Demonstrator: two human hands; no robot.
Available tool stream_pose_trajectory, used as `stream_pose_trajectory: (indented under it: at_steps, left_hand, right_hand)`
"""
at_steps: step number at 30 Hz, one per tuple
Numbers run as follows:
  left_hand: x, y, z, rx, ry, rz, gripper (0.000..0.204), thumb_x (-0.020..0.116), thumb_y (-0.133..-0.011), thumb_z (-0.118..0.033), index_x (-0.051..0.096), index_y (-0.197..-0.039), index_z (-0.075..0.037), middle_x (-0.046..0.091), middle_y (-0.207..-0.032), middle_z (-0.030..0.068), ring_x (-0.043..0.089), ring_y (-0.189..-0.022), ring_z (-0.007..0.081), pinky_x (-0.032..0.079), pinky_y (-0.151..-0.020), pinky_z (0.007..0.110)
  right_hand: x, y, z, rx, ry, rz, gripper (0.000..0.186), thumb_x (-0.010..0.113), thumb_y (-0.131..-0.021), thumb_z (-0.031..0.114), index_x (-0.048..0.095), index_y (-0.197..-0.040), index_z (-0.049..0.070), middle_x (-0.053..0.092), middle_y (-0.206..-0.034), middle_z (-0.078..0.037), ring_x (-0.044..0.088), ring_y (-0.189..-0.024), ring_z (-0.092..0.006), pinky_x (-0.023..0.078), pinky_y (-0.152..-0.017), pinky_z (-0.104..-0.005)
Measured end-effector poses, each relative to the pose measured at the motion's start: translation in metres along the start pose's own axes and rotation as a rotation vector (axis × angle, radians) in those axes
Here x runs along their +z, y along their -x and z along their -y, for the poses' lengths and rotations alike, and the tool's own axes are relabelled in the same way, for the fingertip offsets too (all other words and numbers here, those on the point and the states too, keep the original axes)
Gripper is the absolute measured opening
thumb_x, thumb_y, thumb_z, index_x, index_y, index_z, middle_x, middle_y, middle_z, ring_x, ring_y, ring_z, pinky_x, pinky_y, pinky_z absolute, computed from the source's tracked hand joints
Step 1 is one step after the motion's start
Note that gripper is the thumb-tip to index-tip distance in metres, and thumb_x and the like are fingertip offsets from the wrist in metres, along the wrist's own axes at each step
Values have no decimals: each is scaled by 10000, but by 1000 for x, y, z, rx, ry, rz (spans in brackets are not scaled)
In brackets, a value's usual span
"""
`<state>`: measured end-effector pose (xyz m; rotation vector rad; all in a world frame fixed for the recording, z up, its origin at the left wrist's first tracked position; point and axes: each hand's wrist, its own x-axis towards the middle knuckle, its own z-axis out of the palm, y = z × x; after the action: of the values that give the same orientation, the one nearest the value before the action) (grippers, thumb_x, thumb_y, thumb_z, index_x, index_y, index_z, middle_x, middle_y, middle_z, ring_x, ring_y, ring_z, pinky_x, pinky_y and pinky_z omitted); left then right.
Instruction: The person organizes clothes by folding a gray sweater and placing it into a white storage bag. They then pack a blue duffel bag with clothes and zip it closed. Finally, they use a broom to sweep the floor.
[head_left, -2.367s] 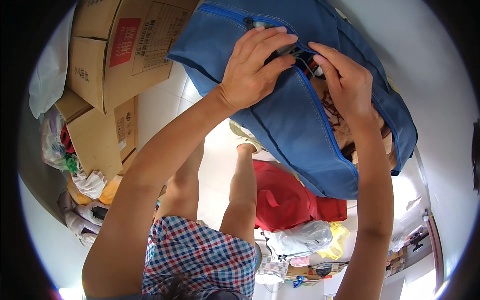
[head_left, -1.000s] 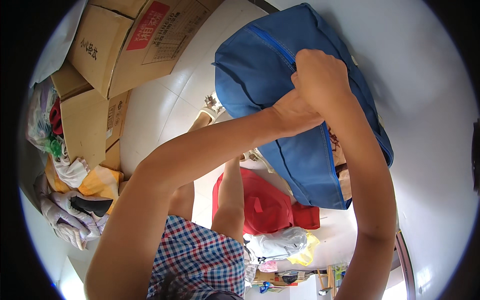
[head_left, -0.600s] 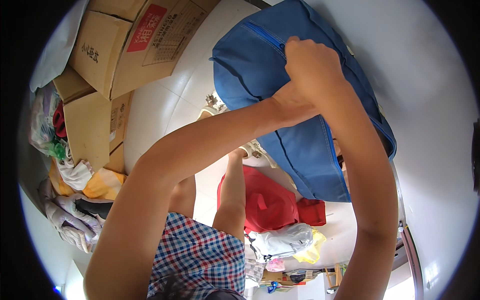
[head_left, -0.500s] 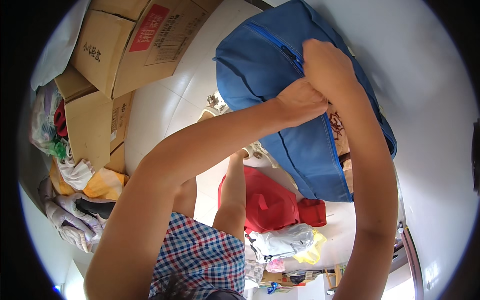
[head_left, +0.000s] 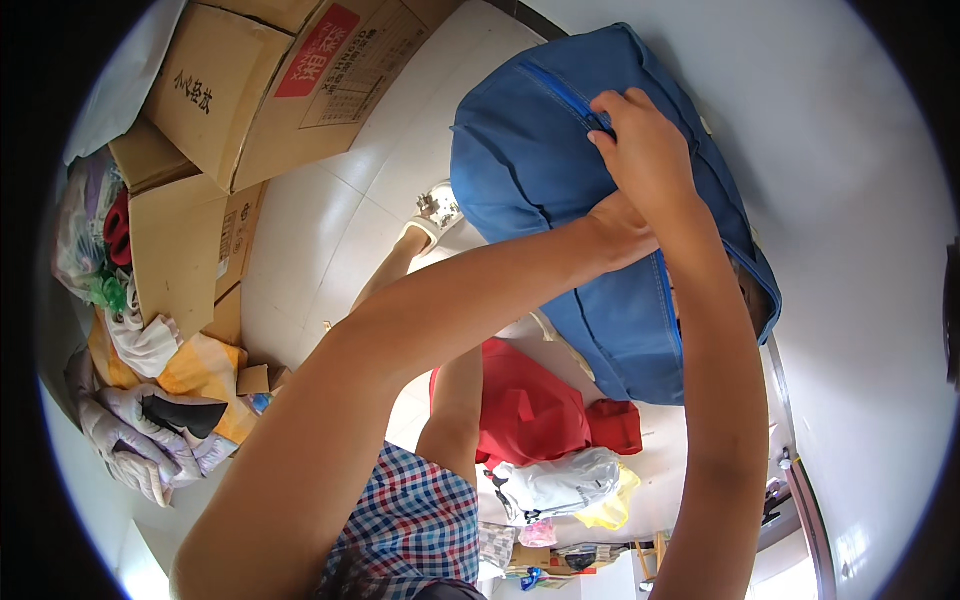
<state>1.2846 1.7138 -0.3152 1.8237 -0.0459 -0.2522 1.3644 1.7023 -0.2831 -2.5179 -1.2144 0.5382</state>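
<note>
A blue fabric bag with a blue zipper lies against the white wall on the right. My right hand is on the zipper track, fingers curled round the zipper pull. My left hand is closed on the bag's zipper edge just below, crossed by my right wrist and partly hidden by it. Through the gap beside my right forearm, a little of the bag's contents shows.
Cardboard boxes stand at the left beside bundled clothes and bedding. A red bag, a white plastic bag and a yellow bag lie below the blue bag. My legs and sandals show on the tiled floor.
My right hand has gone from the open middle up the zipper, crossing over my left hand, which dropped lower. Less of the contents shows, and the right fingers have shifted in the last half second.
</note>
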Motion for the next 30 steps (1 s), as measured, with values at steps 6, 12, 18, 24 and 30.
stream_pose_trajectory:
  at_steps: [6,12,18,24,30]
  left_hand:
    - [-5,-1,-6,84,-153,-58,272,378,-887,-141,491,-1126,-74,509,-1119,79,444,-1098,215,345,-948,319]
    - [-2,-3,-9,52,219,-166,245,474,-827,-169,578,-1019,-58,570,-991,78,497,-1027,227,373,-898,302]
    - [14,-6,18,422,-947,-280,135,548,-689,-122,662,-642,-67,612,-792,67,534,-899,194,404,-800,295]
    - [25,-13,26,386,-803,-282,149,525,-728,-123,634,-657,-50,586,-749,67,531,-863,210,403,-786,321]
    - [25,-16,12,394,-1028,-224,137,495,-753,-78,593,-670,-28,544,-693,97,528,-784,203,421,-719,321]
  right_hand:
    - [2,-25,10,-114,292,158,121,531,-732,4,595,-834,-8,602,-895,-165,611,-798,-324,505,-668,-391]
    - [-14,-26,3,-147,158,305,103,524,-726,-30,586,-809,-22,593,-834,-211,594,-779,-351,484,-670,-402]
    - [-30,-32,0,-146,232,420,114,495,-694,-73,570,-774,-43,593,-838,-219,594,-798,-363,497,-681,-398]
    - [-32,-22,-1,-284,226,404,103,527,-664,-77,575,-749,-44,596,-813,-213,599,-790,-355,508,-668,-381]
    - [-37,-5,-20,-241,253,523,70,536,-643,-82,572,-701,-64,568,-734,-193,578,-676,-318,468,-598,-350]
